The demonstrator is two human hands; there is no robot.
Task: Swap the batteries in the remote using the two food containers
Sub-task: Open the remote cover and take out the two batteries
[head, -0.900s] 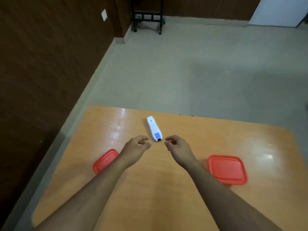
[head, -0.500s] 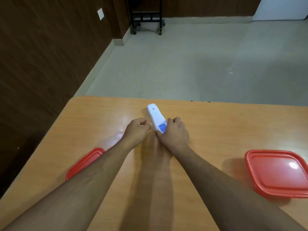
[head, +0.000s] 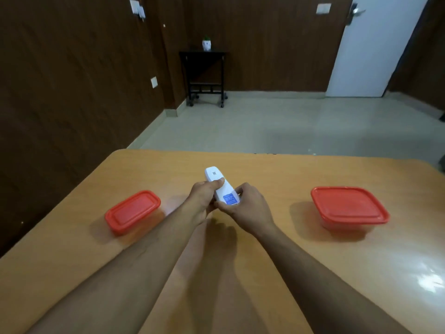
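Both hands clamp the white remote (head: pixel 221 188): the left hand (head: pixel 202 197) wraps its middle, thumb on top, and the right hand (head: pixel 248 206) pinches its near end. It is held above the table (head: pixel 277 179), between the two red-lidded containers, left container (head: pixel 132 211) and right container (head: pixel 349 205).

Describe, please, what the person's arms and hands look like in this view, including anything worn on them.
Both forearms are bare right up to the bottom edge of the frame: no sleeves show. The left hand and right hand wear no gloves. No watch, bracelet or ring is visible on either, though the fingers are partly hidden. No markings, straps or cables appear on either arm.
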